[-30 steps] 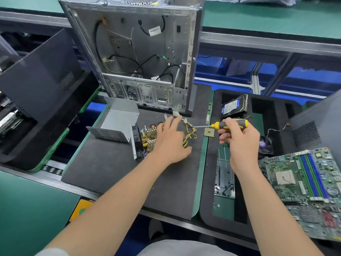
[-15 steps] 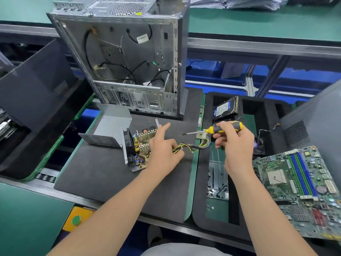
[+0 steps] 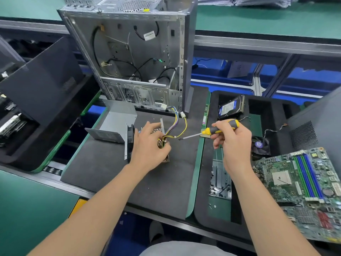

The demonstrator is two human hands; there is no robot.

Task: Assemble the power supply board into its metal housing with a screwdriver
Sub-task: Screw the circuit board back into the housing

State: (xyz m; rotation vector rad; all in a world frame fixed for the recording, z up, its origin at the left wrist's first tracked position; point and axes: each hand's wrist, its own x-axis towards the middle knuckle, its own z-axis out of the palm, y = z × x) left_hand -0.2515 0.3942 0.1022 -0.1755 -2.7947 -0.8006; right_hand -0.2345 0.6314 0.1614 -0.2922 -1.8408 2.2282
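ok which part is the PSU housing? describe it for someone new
Find the open silver computer case at the back of the black foam mat. Before its lower left corner lies the housing, a bent sheet of plain grey metal, left of the left hand gripping the power supply board. Unlike the case it is small and cable-free, with a black fan at its right end.

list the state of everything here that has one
left hand: grips power supply board, on the mat
right hand: grips screwdriver, tip clear of the board
metal housing: open, lying on mat
computer case: upright, side open
hard drive: tilted in foam tray
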